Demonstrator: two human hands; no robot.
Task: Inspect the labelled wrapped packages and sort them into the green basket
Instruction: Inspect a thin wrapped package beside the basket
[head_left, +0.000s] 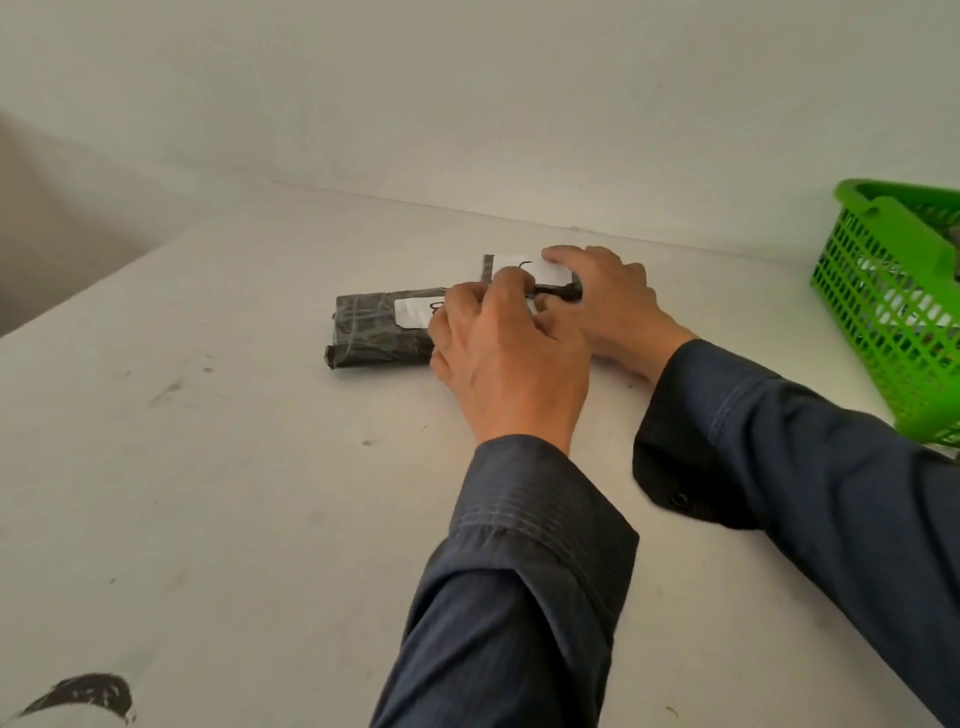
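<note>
"Counting first. Packages on the table (208, 467)?" (checker)

"Two, both dark-wrapped, one white label each. Near package (363, 332) lay flat left of the hands. Far package (519, 267) lay just behind it, close to the wall (467, 104). Hands hid whether the two touched."

"Basket?"

"One, green (883, 291), at the right, cut by the frame edge. Dark and white shapes showed through its lattice; number could not be told."

"Hands?"

"Two, in dark sleeves. Left hand (511, 358) covered the near package's right end, thumb and forefinger pinched on one end of a short black object (558, 292); what it was, could not tell. Right hand (613, 306) lay over the far package, fingers curled round its far edge."

"Edges and room?"

"Table's far edge met the wall just past the far package. Its left edge ran off diagonally. Bare top lay left of and in front of the near package, and a bare strip lay between right hand and basket. One dark patch (78, 693) sat at the bottom-left corner."
</note>
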